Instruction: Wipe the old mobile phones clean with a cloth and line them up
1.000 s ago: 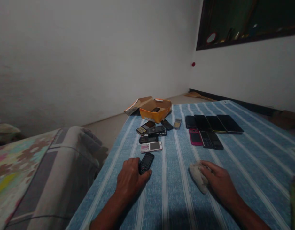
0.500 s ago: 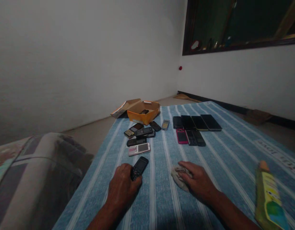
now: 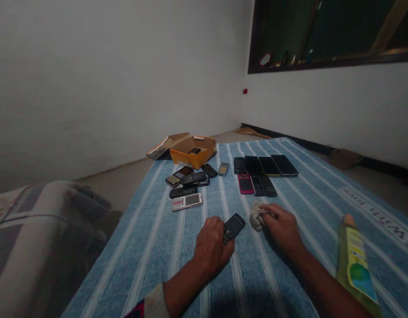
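My left hand (image 3: pixel 213 245) grips a dark keypad phone (image 3: pixel 234 226) by its lower end, screen facing up. Just to the right, my right hand (image 3: pixel 283 225) pinches a crumpled pale cloth (image 3: pixel 257 215), a small gap from the phone. Beyond my left hand lies a loose pile of old phones, with a white and pink phone (image 3: pixel 187 202) nearest and a black keypad phone (image 3: pixel 183 191) behind it. Past my right hand, more phones lie side by side in two rows, among them a pink phone (image 3: pixel 245 184) and a large dark smartphone (image 3: pixel 284 165).
An orange cardboard box (image 3: pixel 190 158) stands open at the back left with a phone inside. At the right front lies a bottle of yellow-green liquid (image 3: pixel 356 265). A blue striped cloth (image 3: pixel 150 247) covers the surface. Grey fabric (image 3: pixel 47 247) is bunched at the left.
My left hand has carried the dark phone to the right, towards the cloth. My right hand has lifted the cloth, now bunched in its fingertips. The view has shifted slightly.
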A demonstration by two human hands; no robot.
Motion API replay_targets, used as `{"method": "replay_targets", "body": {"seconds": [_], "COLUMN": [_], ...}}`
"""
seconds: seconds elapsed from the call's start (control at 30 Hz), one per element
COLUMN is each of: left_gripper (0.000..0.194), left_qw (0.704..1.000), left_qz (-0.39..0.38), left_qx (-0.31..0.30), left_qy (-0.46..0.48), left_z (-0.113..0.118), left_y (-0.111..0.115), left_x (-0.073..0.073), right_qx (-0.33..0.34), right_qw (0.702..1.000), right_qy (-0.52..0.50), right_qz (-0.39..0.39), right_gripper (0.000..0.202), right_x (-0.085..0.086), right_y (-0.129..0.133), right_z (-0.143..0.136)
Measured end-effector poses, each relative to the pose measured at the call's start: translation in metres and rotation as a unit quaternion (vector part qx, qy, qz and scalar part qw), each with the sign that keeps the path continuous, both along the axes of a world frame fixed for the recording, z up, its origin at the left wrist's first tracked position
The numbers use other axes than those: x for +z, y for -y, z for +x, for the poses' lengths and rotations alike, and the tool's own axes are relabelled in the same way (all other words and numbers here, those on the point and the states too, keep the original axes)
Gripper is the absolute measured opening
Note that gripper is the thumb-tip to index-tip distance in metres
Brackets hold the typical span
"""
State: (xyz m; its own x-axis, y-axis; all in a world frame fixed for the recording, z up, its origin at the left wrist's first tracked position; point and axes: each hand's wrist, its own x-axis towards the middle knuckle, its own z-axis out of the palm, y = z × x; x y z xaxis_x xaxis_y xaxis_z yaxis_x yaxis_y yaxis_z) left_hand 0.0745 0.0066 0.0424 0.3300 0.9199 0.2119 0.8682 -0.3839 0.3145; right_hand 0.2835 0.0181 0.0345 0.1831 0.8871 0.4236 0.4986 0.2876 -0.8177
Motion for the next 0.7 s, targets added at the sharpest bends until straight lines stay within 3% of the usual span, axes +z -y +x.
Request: {"method": "replay_targets", "body": {"seconds": [0.07, 0.23, 0.37, 0.53, 0.7], "left_gripper": [0.010, 0.027, 0.038, 0.036, 0.032], "left_qw": [1.000, 0.999, 0.999, 0.996, 0.995], "left_qz": [0.007, -0.008, 0.010, 0.060, 0.075], "left_qx": [-0.011, -0.007, -0.017, -0.047, -0.043], "left_qy": [0.016, 0.034, 0.042, 0.052, 0.054], "left_z": [0.001, -0.006, -0.020, -0.034, -0.029], "left_y": [0.002, 0.008, 0.013, 0.013, 0.011], "left_x": [-0.002, 0.001, -0.006, -0.019, -0.020], "right_qx": [-0.019, 0.045, 0.085, 0.119, 0.114], "right_qw": [0.999, 0.986, 0.966, 0.945, 0.938], "right_qy": [0.003, 0.081, 0.157, 0.246, 0.284], "right_qz": [0.037, 0.139, 0.187, 0.178, 0.161], "right_gripper": [0.020, 0.026, 0.032, 0.039, 0.042], "right_x": [-0.002, -0.015, -0.021, -0.031, -0.037], "right_y": [-0.002, 0.001, 0.004, 0.006, 0.008], "right_z": [0.000, -0.020, -0.036, -0.044, -0.044]}}
